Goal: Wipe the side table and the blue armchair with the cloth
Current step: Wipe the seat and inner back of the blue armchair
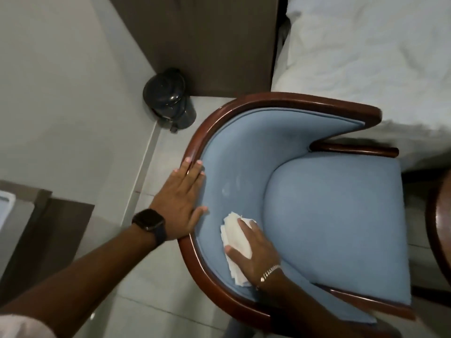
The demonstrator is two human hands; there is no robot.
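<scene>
Head view: I look down on the blue armchair (317,215), its curved back toward my left side.
Step in hand: wiping the armchair, now the padded inner back. This is my judgement from where the cloth lies.
Right hand (253,252): it presses the white cloth (234,242) flat on the blue padding. The fingers (244,225) are spread a little on top of the cloth, not closed around it.
Left hand (180,201): it lies flat on the wooden rim (207,128) with the fingers straight and together. The fingertips reach over onto the padding. It holds nothing and seems to steady the chair.
Cloth place: under my right palm, just beside my left thumb, low on the inner back next to the seat cushion.
Next move: probably slide the cloth along the curve, away from my wrist. It needs even pressure, and the folded cloth must stay under the palm.
Side table: a brown round edge (436,228) shows far to the right of my right hand. I cannot tell if it is the table.
Around: a black pedal bin (168,98) stands beyond my left fingertips. A white bed (366,57) is beyond the chair's far arm.
In the way: only my own left hand on the rim.
</scene>
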